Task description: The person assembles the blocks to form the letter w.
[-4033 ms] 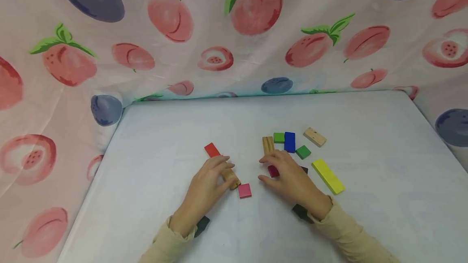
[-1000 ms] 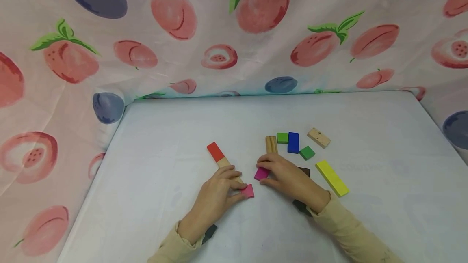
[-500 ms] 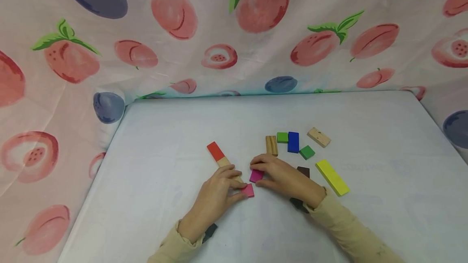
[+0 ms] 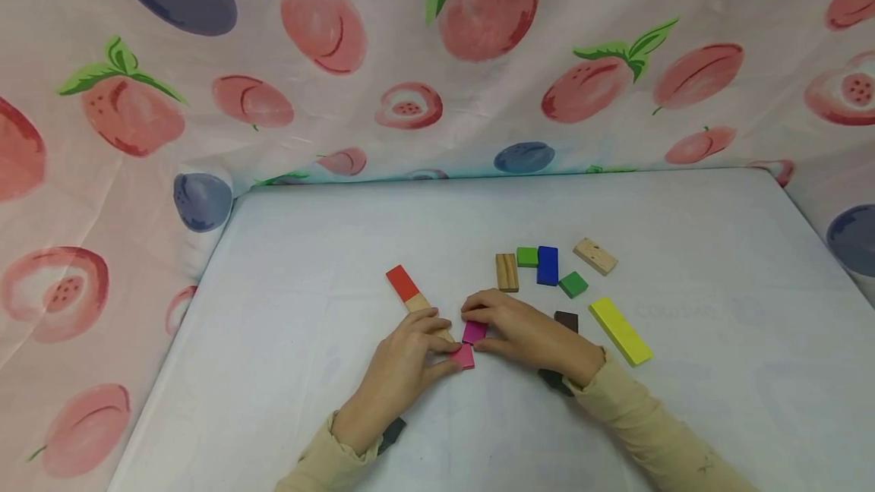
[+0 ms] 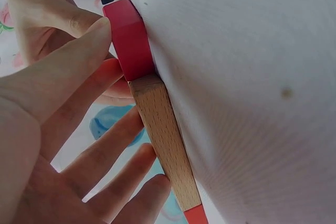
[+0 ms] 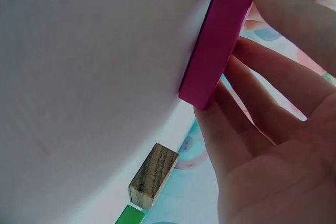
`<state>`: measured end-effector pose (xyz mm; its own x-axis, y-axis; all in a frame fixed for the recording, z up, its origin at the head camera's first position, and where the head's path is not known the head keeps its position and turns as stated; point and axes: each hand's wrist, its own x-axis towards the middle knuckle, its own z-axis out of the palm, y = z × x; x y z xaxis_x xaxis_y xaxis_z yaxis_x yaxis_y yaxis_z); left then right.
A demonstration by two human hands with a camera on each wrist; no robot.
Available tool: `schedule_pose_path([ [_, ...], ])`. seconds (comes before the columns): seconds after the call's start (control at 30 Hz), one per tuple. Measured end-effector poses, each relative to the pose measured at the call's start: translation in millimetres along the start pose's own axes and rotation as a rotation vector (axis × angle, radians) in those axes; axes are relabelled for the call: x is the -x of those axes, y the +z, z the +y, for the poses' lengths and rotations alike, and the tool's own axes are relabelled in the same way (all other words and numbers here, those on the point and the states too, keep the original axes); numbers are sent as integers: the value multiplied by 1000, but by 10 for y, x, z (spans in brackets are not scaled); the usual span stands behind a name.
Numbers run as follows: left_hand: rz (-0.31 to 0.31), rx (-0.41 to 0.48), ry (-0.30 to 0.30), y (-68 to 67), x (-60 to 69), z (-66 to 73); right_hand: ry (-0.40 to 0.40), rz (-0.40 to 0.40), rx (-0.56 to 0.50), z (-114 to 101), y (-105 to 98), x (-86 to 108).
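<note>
In the head view, my left hand (image 4: 403, 363) pinches a pink square block (image 4: 464, 357) between thumb and index finger. Its other fingers rest along a plain wooden block (image 5: 165, 140), which they partly cover from above. That wooden block lies end to end with a red block (image 4: 400, 283). My right hand (image 4: 526, 332) holds a magenta block (image 6: 218, 43) by thumb and fingers. The magenta block (image 4: 475, 332) sits against the far edge of the pink one, near the wooden block's end. In the left wrist view, the pink block (image 5: 127, 40) touches the wooden block's end.
Beyond my right hand lie a striped wooden block (image 4: 506, 272), a light green block (image 4: 527, 257), a blue block (image 4: 548, 265), a green block (image 4: 573, 285) and a speckled wooden block (image 4: 595, 256). A yellow block (image 4: 620, 331) and a dark brown block (image 4: 567, 320) lie at right.
My right hand has taken hold of the magenta block and slid it left to the pink one. My left hand has shifted to the pink block and then stayed still.
</note>
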<state>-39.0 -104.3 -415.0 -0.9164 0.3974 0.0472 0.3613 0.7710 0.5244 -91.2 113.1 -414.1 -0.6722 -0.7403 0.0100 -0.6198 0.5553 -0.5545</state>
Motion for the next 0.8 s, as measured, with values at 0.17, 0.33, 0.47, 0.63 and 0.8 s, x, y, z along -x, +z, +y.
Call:
schedule_pose_path([
  [0.17,-3,1,3,2,-5,6,-4,-3,3,-11,-12,9],
  [0.33,-7,6,1,2,-5,5,8,-15,2,-23,-2,-11],
  [0.47,-6,7,5,6,-7,6,13,-18,4,-22,3,-16],
  [0.63,-1,5,16,1,-8,7,13,-12,14,-23,1,-19],
  [0.8,-5,-20,20,-5,-5,2,-6,6,16,-18,-2,-17],
])
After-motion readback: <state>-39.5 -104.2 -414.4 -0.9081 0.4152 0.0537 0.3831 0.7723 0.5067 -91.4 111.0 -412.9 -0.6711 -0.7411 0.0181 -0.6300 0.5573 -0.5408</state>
